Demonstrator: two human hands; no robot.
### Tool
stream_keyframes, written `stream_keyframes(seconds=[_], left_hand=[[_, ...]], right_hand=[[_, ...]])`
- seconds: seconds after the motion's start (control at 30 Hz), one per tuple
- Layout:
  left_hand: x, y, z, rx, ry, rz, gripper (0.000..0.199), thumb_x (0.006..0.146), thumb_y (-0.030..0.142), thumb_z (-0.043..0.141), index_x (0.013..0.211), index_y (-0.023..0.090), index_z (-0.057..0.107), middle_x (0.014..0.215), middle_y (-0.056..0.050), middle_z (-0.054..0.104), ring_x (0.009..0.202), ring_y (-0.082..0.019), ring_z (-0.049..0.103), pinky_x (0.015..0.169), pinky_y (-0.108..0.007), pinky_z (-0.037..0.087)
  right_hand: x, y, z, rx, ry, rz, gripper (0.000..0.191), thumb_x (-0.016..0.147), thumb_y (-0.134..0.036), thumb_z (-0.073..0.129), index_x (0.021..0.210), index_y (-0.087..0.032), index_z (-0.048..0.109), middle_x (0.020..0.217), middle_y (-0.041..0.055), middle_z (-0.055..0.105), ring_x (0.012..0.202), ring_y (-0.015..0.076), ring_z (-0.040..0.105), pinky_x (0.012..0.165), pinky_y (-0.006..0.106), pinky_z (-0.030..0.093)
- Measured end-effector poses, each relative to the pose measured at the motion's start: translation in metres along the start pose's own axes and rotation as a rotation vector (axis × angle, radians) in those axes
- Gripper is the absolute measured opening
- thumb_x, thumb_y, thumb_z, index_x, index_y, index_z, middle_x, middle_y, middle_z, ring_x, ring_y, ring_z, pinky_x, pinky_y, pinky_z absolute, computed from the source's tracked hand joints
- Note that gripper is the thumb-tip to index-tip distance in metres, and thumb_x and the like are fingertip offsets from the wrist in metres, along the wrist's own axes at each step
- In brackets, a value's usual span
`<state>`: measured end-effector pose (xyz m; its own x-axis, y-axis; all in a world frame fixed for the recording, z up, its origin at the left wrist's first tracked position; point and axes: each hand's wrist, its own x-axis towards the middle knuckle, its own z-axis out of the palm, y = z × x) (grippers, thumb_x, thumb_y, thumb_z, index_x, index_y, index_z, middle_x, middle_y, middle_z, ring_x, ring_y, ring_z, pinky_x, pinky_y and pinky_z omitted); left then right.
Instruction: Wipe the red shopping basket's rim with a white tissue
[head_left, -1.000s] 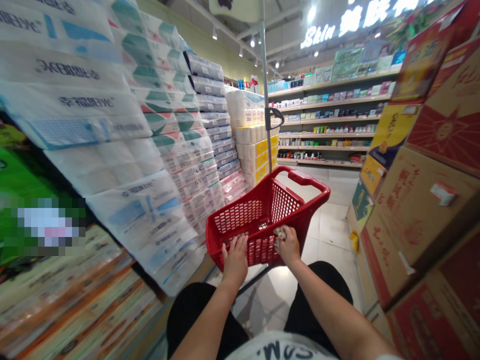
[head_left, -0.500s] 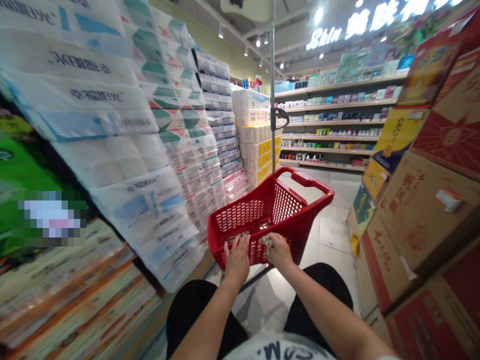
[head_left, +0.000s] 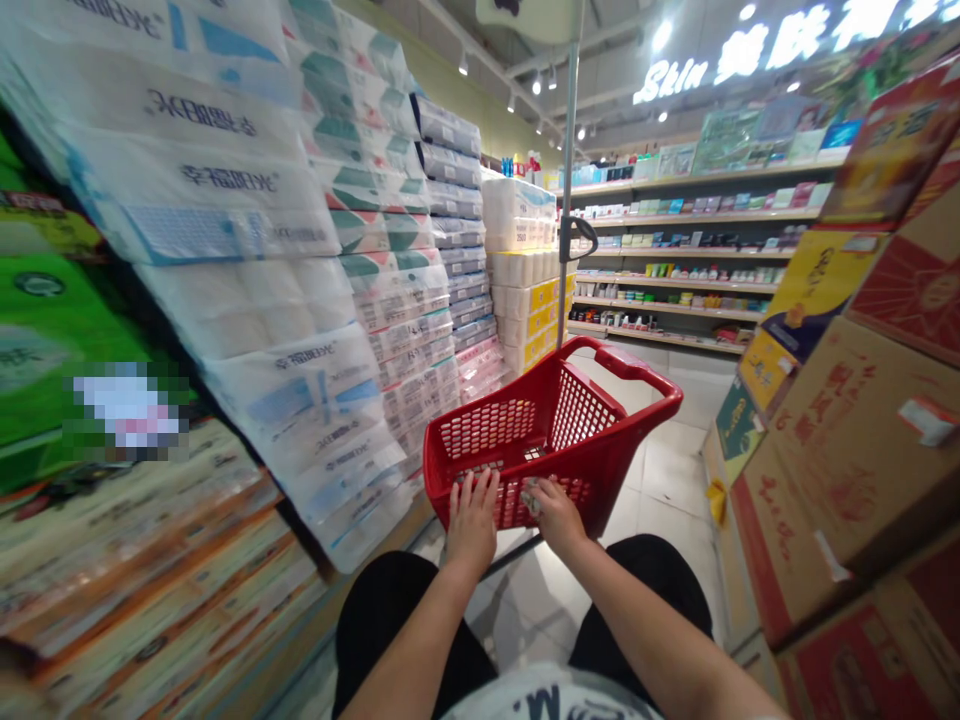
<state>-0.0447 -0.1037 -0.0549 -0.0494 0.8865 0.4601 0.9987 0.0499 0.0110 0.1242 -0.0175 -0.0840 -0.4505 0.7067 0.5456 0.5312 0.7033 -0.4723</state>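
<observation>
A red plastic shopping cart (head_left: 639,425) with perforated walls stands in front of my knees. My left hand (head_left: 472,525) is at its near side, palm down, fingers stretched out and slightly apart by the rim; whether they touch it I cannot tell. Beside it my right hand (head_left: 562,520) is closed round a small crumpled pale wad (head_left: 531,497), perhaps cloth or tissue, held against or close to the cart's near wall. Fingers partly hide the wad. I see no goods on the visible part of the cart's floor.
Packs of toilet paper (head_left: 262,300) are stacked high on the left, with orange-and-white packs (head_left: 187,590) nearer me. Cardboard boxes (head_left: 847,430) line the right side. A metal pole (head_left: 568,180) rises behind the cart, before shelves (head_left: 675,256) of small goods.
My view has turned slightly left, so the surroundings sit farther right. Both hands stay by the cart's near side, the right one still round the wad.
</observation>
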Motion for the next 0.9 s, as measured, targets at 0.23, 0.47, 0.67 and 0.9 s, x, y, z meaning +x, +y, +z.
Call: stream_keyframes(seconds=[0.23,0.47,0.67,0.9], left_hand=[[0.004,-0.003,-0.002,0.011,-0.030,-0.011,0.075,0.076,0.010,0.045,0.147,0.025,0.025,0.152,-0.002,0.033,0.140,-0.028,0.024,0.115,-0.055,0.016],[-0.004,-0.020,-0.010,0.029,0.025,-0.067,0.068,0.079,0.011,0.045,0.144,0.027,0.032,0.146,-0.003,0.042,0.131,-0.027,0.035,0.113,-0.051,0.022],[-0.006,-0.012,-0.019,0.015,0.036,-0.088,0.068,0.078,0.010,0.048,0.142,0.029,0.037,0.141,-0.003,0.047,0.126,-0.026,0.039,0.113,-0.052,0.022],[-0.011,-0.011,-0.007,-0.007,0.030,-0.123,0.069,0.078,0.008,0.044,0.143,0.032,0.034,0.146,-0.002,0.041,0.134,-0.031,0.027,0.109,-0.063,0.023]], right_hand=[[0.008,-0.019,0.010,0.081,0.059,0.056,0.056,0.059,0.004,0.045,0.103,-0.023,0.067,0.113,0.0054,0.061,0.104,0.0214,0.053,0.095,0.032,0.043],[0.005,-0.015,0.012,0.102,0.100,0.150,0.052,0.058,0.004,0.045,0.099,-0.021,0.066,0.111,0.0074,0.060,0.104,0.0222,0.052,0.094,0.035,0.044],[0.007,-0.037,0.023,0.157,-0.063,0.044,0.055,0.059,0.003,0.047,0.105,-0.022,0.065,0.114,0.0065,0.060,0.107,0.0198,0.055,0.091,0.029,0.046],[0.005,-0.050,0.034,0.118,-0.050,0.032,0.049,0.062,0.001,0.050,0.101,-0.022,0.065,0.111,0.0056,0.062,0.104,0.0199,0.056,0.090,0.027,0.045]])
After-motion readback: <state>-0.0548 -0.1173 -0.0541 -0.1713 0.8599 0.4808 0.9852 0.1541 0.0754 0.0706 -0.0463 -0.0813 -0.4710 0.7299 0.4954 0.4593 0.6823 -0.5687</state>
